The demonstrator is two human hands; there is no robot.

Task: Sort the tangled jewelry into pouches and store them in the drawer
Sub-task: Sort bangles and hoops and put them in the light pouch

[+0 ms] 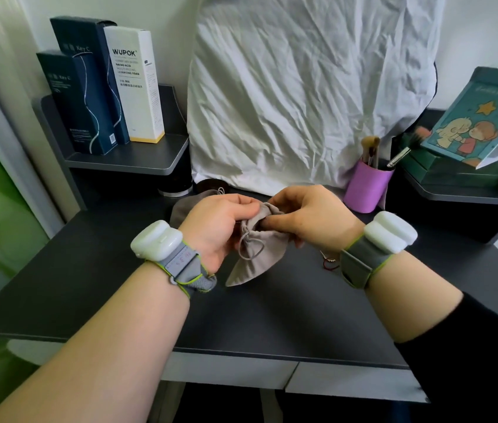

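- A dark matte desk [95, 270] stands against a pale wall, and a crumpled white cloth [302, 87] drapes over something upright at its back edge; two pale drawer fronts [348, 380] sit closed under the front lip.
- Above the middle of the desk, both hands work a grey drawstring pouch [257, 257]. The left hand [214, 227] pinches one side of its gathered mouth, the right hand [309, 218] pinches the other side, and the soft body hangs down toward the desk.
- The pouch looks like a suede-like fabric, limp and creased, with a thin cord looped at the neck.
- Whether anything is inside it cannot be seen.
- Just right of the pouch, partly hidden by the right wrist, a thin piece of jewelry [328, 262] with a red cord lies on the desk, not yet bagged.
- Behind the pouch lies a second grey pouch [186, 203], flat on the desk.
- My judgement: the sorting is at an early or middle stage, as nothing is in the drawer yet.
- Further right of the pouch stands a purple cup [363, 190] of brushes; cardboard boxes [113, 87] stand on a shelf to its left.
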